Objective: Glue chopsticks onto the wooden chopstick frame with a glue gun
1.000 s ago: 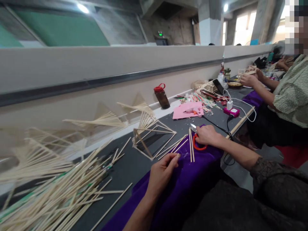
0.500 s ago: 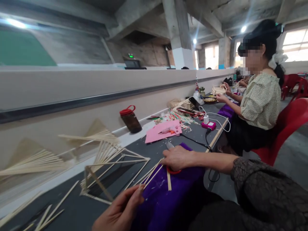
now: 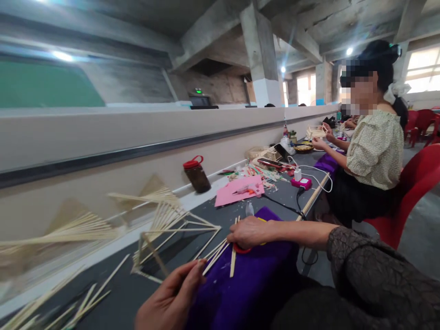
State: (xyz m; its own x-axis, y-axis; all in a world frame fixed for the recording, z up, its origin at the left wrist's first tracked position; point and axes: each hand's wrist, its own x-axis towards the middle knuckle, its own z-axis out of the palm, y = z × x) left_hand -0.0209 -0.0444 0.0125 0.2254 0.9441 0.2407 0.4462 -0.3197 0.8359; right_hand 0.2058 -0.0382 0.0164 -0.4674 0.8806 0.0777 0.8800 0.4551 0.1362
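Observation:
My left hand [image 3: 172,295], low in the middle, pinches the near ends of a few thin wooden sticks [image 3: 216,257] between thumb and forefinger. At the far ends of these sticks is my right hand [image 3: 249,233], palm down with fingers curled. A red curved handle [image 3: 242,250], apparently of scissors, shows under it; the blades are hidden. A pair of short sticks [image 3: 233,266] passes beneath the right fingers, over a purple cloth [image 3: 220,300]. Left of the hands stands an open frame [image 3: 182,227] of glued sticks with a fanned side.
Loose sticks [image 3: 91,302] lie at the lower left, near fan-shaped stick pieces [image 3: 79,229] against the wall. Beyond are a red-lidded bottle [image 3: 197,176], a glue gun [image 3: 245,190] on pink paper [image 3: 223,195] and a pink power socket [image 3: 301,183]. A co-worker [image 3: 374,146] sits at right.
My right hand has shifted slightly left and toward me, and the short stick pair and red handle have moved left with it. My left hand keeps its pinch. The view has tilted slightly.

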